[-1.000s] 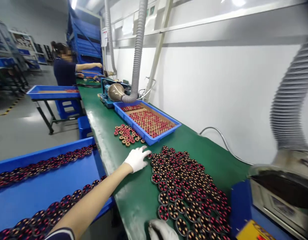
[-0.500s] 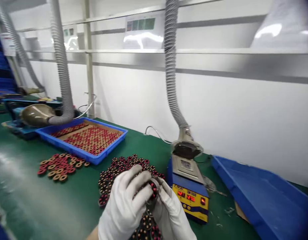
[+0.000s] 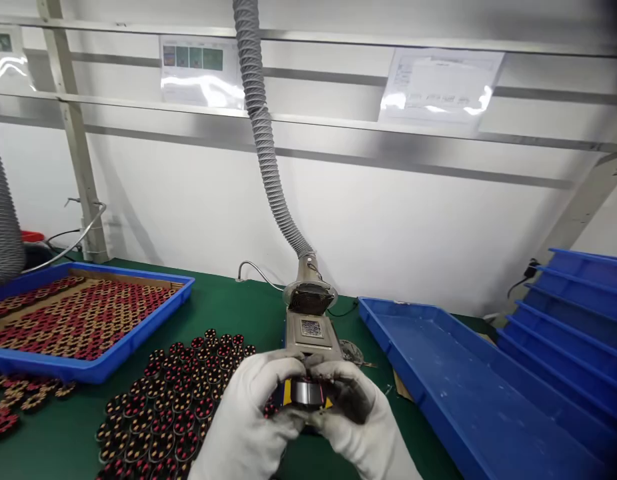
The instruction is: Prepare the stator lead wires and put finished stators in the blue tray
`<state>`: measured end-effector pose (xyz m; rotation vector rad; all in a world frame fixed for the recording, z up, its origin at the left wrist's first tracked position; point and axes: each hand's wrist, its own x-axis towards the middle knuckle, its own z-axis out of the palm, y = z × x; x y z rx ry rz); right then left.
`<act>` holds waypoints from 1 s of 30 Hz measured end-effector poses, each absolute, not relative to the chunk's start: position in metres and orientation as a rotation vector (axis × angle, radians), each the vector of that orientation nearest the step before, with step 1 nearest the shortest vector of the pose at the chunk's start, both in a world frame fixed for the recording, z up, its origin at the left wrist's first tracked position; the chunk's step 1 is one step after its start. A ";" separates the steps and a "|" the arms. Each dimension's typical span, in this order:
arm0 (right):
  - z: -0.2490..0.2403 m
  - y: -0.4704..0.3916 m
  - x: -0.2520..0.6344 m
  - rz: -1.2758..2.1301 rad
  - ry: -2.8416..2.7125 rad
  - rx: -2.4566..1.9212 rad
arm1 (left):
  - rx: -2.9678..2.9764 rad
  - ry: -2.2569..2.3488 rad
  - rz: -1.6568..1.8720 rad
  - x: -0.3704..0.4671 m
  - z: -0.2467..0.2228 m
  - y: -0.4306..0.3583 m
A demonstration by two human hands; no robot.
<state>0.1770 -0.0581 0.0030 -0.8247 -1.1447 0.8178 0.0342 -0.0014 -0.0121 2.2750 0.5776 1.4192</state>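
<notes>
My left hand (image 3: 261,407), in a white glove, is closed on the left side of a round part with a shiny metal band (image 3: 308,393). The other side of the same part is gripped by my right hand (image 3: 355,410), gloved too, its fingertips smudged dark. They hold it upright in front of the blue and yellow heating unit (image 3: 315,337), whose front they mostly cover. Left of my hands lies a pile of black-rimmed rings with red and tan segments (image 3: 175,407) on the green table.
A blue tray (image 3: 101,367) of red and tan rings sits at the left, with loose ones (image 3: 35,393) beside it. An extraction hose (image 3: 268,147) hangs over the unit. To the right are an empty blue tray (image 3: 438,373) and stacked blue trays (image 3: 568,333).
My view has swung right, bringing the stacked trays into sight. Both hands now hold the part level before the unit, its shiny band facing me; before, they were over the pile.
</notes>
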 end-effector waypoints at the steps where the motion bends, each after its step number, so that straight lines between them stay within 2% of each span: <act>1: 0.003 -0.058 0.177 0.772 -1.185 -0.849 | 2.344 0.551 1.449 0.033 -0.013 -0.001; 4: -0.002 -0.055 0.177 0.674 -1.216 -0.880 | 2.592 0.431 1.532 0.031 -0.014 0.001; 10: -0.004 -0.049 0.180 0.992 -0.777 -0.668 | 2.711 0.409 1.640 0.028 -0.013 0.003; 13: 0.001 -0.050 0.179 0.960 -0.973 -0.847 | 2.680 0.408 1.631 0.026 -0.013 0.002; 17: -0.003 -0.047 0.174 0.664 -1.176 -0.929 | 2.763 0.420 1.672 0.024 -0.012 0.000; 21: -0.010 -0.049 0.180 0.288 -0.892 -0.876 | 2.798 0.478 1.740 0.024 -0.011 -0.002; 23: -0.010 -0.053 0.183 0.215 -0.773 -0.904 | 2.772 0.537 1.752 0.023 -0.011 -0.003; 24: -0.010 -0.054 0.183 0.272 -0.786 -0.933 | 2.763 0.572 1.760 0.023 -0.011 -0.003; 26: -0.008 -0.052 0.178 0.595 -0.913 -0.962 | 2.769 0.619 1.773 0.022 -0.012 -0.003; 28: -0.008 -0.047 0.168 0.957 -0.967 -0.886 | 2.783 0.621 1.780 0.022 -0.014 -0.001; 30: -0.010 -0.039 0.158 1.156 -0.904 -0.776 | 2.733 0.605 1.751 0.022 -0.014 0.001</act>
